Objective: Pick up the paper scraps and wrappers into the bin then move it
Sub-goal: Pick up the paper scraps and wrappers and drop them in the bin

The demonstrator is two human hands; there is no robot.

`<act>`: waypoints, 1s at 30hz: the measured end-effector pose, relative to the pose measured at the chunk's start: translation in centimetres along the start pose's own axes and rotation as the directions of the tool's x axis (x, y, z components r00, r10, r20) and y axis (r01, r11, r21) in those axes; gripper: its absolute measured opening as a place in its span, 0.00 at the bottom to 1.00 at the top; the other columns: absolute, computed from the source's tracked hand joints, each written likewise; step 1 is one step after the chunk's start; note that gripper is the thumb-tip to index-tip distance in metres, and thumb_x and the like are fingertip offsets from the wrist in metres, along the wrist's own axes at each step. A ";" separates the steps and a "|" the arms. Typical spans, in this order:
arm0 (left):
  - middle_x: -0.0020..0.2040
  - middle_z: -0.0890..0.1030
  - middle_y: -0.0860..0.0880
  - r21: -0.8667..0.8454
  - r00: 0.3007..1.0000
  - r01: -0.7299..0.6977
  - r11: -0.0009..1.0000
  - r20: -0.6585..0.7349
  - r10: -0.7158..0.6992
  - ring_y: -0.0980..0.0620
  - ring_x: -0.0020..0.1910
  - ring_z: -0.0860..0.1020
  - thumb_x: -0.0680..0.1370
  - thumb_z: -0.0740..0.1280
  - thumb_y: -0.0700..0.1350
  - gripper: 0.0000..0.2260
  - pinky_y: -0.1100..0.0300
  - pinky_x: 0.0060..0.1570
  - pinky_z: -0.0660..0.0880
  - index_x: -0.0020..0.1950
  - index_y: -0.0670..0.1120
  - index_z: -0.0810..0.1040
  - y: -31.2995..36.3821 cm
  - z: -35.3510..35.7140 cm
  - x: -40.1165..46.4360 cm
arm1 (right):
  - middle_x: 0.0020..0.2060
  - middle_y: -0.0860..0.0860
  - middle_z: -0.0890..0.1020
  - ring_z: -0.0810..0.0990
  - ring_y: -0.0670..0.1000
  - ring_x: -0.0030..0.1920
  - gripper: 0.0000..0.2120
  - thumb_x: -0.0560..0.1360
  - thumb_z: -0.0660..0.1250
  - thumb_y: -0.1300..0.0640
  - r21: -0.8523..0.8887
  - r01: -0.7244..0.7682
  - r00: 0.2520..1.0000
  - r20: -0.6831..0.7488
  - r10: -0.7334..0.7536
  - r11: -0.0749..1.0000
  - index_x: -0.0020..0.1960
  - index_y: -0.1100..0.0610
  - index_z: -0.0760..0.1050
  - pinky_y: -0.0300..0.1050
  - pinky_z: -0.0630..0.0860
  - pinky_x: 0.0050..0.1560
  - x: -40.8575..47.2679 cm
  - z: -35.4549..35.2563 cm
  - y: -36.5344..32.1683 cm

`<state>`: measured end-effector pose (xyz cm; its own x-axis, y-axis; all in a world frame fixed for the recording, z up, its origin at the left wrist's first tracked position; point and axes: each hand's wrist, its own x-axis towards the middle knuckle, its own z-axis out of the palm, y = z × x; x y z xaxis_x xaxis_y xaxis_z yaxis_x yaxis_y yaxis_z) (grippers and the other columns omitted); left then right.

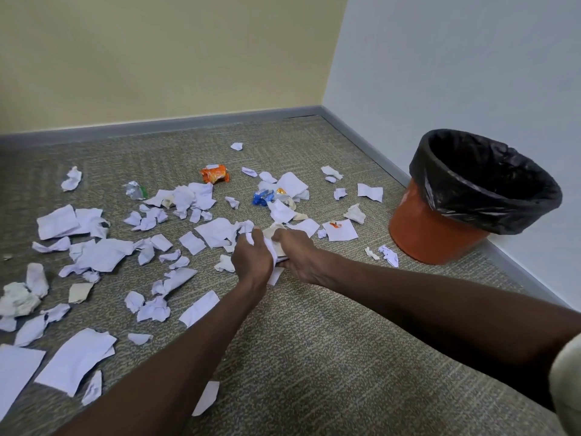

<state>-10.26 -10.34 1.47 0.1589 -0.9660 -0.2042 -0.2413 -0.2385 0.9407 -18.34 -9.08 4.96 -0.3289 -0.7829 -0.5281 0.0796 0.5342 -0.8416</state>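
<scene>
Several white paper scraps (94, 253) lie scattered over the carpet, with an orange wrapper (214, 173), a blue wrapper (262, 196) and a silver-green wrapper (135, 190) among them. My left hand (251, 258) and my right hand (294, 256) are pressed together in the middle of the floor. Both grip a small bunch of paper scraps (273, 247) between them. An orange bin (424, 225) with a black liner stands at the right by the wall, about an arm's length from my hands.
The bin sits near the room corner, against the pale blue wall (456, 73) with its grey skirting. A yellow wall (157, 58) closes the far side. Bare carpet (345, 357) lies under my forearms in the foreground.
</scene>
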 end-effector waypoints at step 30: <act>0.55 0.83 0.47 -0.168 0.964 -0.119 0.979 0.216 0.154 0.47 0.57 0.78 0.81 0.45 0.64 0.29 0.49 0.60 0.73 0.57 0.51 0.81 6.1 0.8 -3.9 | 0.40 0.52 0.84 0.82 0.50 0.40 0.16 0.72 0.68 0.45 0.266 0.055 0.996 -0.088 -0.033 0.962 0.46 0.58 0.81 0.44 0.78 0.43 -2.2 -1.1 -3.4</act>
<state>-13.15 -8.12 7.80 -0.0912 -0.9897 -0.1102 -0.0939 -0.1017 0.9904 -18.93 -8.81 9.16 -0.4130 -0.7689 -0.4881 0.3087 0.3860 -0.8693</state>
